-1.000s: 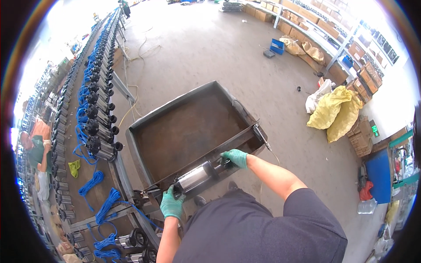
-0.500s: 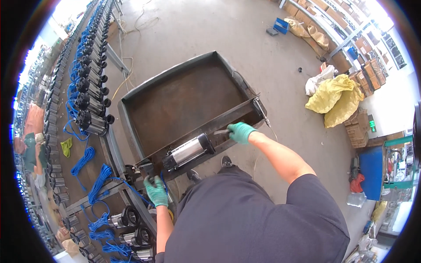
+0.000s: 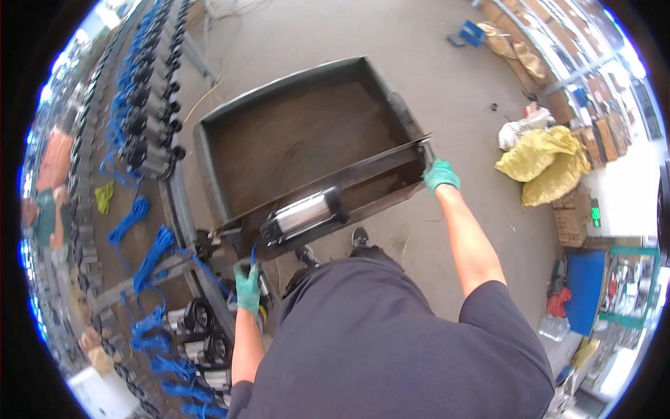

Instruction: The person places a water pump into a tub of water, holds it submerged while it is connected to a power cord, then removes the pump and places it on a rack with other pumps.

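Observation:
A steel cylindrical pump [image 3: 301,214] with black ends lies across the front ledge of a large metal water tank [image 3: 209,164]. My left hand [image 3: 246,288], in a green glove, is just below the ledge's left end. A blue cable [image 3: 253,253] runs down from the pump into its closed fingers. At the tank's right end, my right hand [image 3: 441,174], also green-gloved, is closed around a metal fitting [image 3: 428,152] on the rim. The glove hides part of that fitting.
Rows of pumps [image 3: 150,155] with blue cables line a bench on the left. Nearer, more pumps [image 3: 190,318] lie beside coiled blue cables [image 3: 150,258]. Yellow sacks [image 3: 544,160] and cartons [image 3: 574,216] stand on the right. A person [image 3: 52,202] is at the far left.
My right hand has moved right, from a flat grey piece beside the pump to the fitting at the tank's end. My left hand has shifted slightly. The view has tilted a little.

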